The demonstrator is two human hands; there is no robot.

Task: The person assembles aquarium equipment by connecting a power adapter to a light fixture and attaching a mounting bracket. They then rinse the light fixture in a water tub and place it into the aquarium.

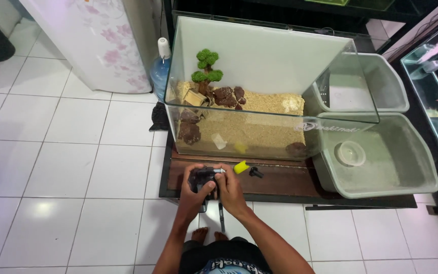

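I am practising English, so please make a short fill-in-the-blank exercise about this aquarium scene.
1. Both hands, left hand and right hand, hold a small ____ device.
2. The floor of the glass tank is covered with ____.
3. A miniature ____ with green tops stands inside the tank.
4. The yellow piece lies to the ____ of the hands.

Missing words: black; sand; tree; right
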